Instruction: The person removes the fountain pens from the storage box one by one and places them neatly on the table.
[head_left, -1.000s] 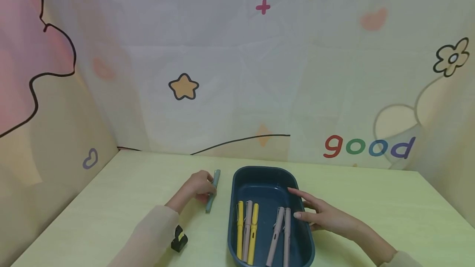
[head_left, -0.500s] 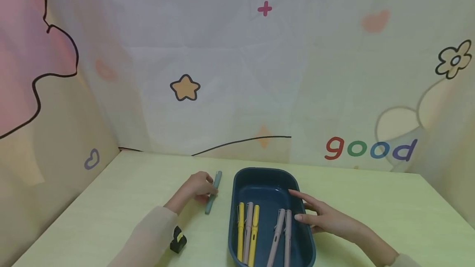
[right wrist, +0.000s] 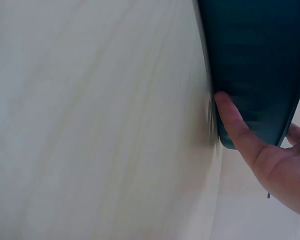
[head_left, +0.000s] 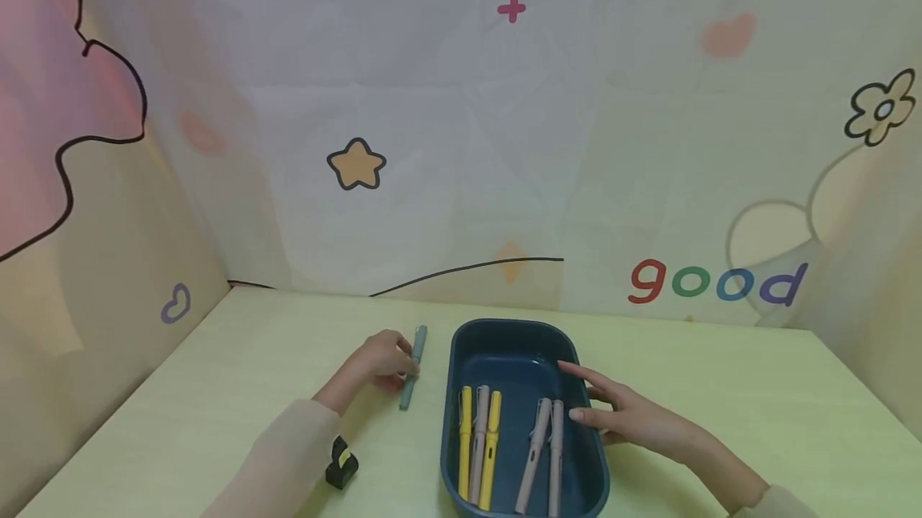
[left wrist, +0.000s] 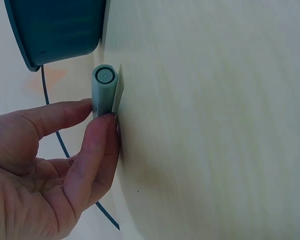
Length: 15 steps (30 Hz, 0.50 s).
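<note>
My left hand (head_left: pixel 382 359) pinches a grey-green pen (head_left: pixel 406 394) between thumb and fingers, just left of a dark blue box. In the left wrist view the pen (left wrist: pixel 104 90) points end-on at the camera, close to the tabletop. The dark blue box (head_left: pixel 519 339) holds yellow pens (head_left: pixel 491 454) and greyish-pink pens (head_left: pixel 535 458), lying lengthwise in two groups. My right hand (head_left: pixel 634 419) grips the box's right wall, with thumb and a fingertip over the rim and other fingers outside. One finger presses the outer wall of the box (right wrist: pixel 260 65) in the right wrist view.
A small black object (head_left: pixel 342 466) with a yellow mark sits on the pale table (head_left: pixel 238 390), beside my left sleeve. Printed cloth walls (head_left: pixel 461 142) stand behind the table and along its sides.
Both hands, the pen and the box keep nearly the same places. Only the head view shifts slightly.
</note>
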{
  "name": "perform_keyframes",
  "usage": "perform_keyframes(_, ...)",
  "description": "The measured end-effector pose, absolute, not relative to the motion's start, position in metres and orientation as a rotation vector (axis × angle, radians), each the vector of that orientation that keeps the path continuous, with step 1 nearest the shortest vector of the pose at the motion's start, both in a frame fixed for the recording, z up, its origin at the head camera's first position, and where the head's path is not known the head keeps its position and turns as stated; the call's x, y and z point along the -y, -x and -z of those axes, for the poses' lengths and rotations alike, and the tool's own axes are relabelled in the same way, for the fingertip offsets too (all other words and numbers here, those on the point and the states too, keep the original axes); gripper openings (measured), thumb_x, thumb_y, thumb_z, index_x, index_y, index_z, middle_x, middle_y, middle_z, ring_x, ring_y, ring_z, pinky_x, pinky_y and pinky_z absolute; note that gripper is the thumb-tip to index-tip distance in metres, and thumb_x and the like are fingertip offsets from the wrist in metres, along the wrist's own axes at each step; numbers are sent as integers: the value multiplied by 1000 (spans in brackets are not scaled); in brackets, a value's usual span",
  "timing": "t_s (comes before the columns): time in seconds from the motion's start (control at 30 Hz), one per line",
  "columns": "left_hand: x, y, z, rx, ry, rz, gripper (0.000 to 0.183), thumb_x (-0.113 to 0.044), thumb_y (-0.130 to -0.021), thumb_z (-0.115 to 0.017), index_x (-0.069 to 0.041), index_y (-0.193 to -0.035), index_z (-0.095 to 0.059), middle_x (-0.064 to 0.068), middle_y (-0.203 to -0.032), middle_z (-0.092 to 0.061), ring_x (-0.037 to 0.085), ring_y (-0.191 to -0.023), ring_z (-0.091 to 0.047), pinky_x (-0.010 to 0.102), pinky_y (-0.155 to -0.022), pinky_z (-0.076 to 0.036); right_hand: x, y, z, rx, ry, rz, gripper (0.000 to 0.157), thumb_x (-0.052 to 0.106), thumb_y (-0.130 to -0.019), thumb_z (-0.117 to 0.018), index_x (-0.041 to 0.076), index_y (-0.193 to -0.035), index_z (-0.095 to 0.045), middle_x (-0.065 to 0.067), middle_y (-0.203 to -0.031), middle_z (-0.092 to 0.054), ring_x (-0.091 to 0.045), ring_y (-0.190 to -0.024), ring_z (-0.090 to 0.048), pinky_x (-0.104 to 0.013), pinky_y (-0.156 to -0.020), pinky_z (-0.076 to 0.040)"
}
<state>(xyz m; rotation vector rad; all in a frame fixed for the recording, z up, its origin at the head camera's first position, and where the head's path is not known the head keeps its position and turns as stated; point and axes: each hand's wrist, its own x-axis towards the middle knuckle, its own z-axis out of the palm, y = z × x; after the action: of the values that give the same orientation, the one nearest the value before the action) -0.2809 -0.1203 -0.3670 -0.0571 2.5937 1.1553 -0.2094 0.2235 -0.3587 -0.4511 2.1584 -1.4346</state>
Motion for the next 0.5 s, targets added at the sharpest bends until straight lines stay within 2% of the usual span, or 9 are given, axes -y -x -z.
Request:
perform_keyframes(0.2, 124, 280, 365, -2605, 38, -1212, 42, -8, -81, -65, 6, -117, -50, 11, -81, -59, 16, -59, -58, 27, -56, -54, -224, 209, 358, -2168, 446, 1432, 68, 26, -92, -54, 17, -146, -15, -29, -145, -8, -53, -128, -14, -50, -84, -47)
perform_keyframes(0.5, 130, 259, 346, -2574, -68, -1492, 42, -7, -83, -63, 2, -122, -49, 14, -94, -59, 22, -76, -62, 32, -64, -55, -225, 210, 358, -2170, 447, 1434, 68, 27, -91, -54, 18, -146, -16, -28, -146, -7, -51, -130, -10, -49, -85, -47)
